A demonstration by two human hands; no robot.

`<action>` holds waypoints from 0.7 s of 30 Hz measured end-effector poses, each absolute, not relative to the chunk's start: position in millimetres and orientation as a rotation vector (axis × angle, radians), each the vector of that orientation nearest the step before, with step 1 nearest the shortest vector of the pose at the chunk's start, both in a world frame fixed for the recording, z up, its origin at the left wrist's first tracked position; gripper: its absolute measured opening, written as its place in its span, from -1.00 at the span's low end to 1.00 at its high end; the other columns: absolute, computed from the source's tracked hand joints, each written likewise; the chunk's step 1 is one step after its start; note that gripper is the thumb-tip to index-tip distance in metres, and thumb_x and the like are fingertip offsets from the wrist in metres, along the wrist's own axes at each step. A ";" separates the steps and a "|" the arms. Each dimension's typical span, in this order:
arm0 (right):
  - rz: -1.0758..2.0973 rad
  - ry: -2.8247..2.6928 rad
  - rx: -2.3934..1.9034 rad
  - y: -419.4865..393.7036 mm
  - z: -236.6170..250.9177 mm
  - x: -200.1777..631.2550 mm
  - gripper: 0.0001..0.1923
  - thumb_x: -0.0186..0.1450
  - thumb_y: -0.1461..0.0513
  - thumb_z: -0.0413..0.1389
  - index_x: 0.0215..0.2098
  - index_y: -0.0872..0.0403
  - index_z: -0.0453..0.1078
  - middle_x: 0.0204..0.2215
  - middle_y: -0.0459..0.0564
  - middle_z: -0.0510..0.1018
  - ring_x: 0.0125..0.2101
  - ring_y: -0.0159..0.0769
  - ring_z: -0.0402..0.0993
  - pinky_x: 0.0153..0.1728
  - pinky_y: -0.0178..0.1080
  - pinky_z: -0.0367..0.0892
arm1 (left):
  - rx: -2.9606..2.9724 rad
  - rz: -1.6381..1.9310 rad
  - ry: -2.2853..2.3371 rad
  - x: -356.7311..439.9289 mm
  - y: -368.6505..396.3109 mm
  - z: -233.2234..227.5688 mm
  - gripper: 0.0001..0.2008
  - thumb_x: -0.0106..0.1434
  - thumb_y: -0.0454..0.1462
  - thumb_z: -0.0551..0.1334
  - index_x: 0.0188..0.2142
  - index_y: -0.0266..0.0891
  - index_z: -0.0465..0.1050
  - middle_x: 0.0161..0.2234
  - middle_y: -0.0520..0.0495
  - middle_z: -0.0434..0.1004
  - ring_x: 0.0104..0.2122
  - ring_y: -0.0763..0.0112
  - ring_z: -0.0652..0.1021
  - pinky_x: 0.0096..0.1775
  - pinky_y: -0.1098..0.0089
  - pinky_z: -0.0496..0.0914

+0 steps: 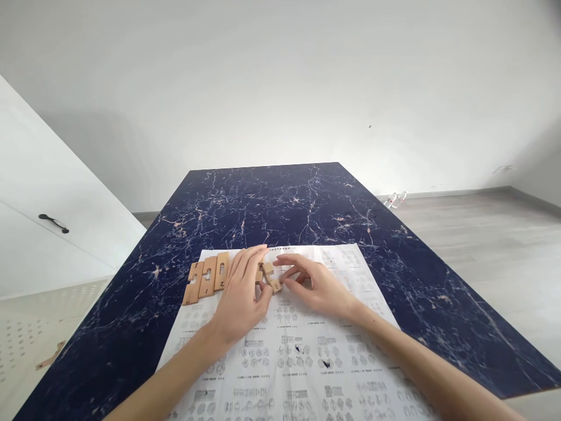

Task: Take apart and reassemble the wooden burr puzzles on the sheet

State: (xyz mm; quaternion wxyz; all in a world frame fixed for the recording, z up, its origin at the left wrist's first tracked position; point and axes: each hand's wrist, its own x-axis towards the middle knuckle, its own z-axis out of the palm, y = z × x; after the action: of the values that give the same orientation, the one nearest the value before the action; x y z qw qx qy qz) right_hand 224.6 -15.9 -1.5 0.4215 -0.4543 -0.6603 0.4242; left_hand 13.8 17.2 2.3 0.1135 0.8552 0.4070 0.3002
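While both my hands rest on the big paper sheet (307, 351), the small wooden pieces (269, 276) sit right between them, so neither hand has far to go. My left hand (241, 295) lies flat over the left part of the little pile, fingers stretched forward and thumb touching a piece. My right hand (318, 286) comes in from the other side with its fingers bent, and the tips pinch or press the nearest block; I cannot tell which. Both hands are about as near, touching the pile from each side. Just left of my left hand, three long flat wooden pieces (207, 280) lie side by side, their long sides pointing away from me and tipped a bit to the right. My left hand hides part of the small pile, so I cannot count the pieces or see how they fit. The drawings on the paper are too small to read. All of it sits on the dark blue table (284, 199).
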 end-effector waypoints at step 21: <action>1.048 -1.549 -1.272 -17.2 3.4 222.8 -0.81 0.37 0.32 0.07 -0.09 -0.01 0.42 -0.21 -0.03 0.68 -0.35 -0.27 0.62 -0.32 -0.18 0.48 | 2.523 0.675 1.169 4.1 36.9 -0.2 -0.28 0.27 0.24 0.37 0.24 -0.07 0.41 0.20 -0.17 0.52 0.24 -0.07 0.46 0.26 -0.07 0.37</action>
State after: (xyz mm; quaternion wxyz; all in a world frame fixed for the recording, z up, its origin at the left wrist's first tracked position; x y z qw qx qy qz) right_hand 222.8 -17.2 3.4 0.4261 -0.5087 -0.6196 0.4193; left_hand 4.1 36.9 -0.2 0.1399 0.8730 0.4045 0.2337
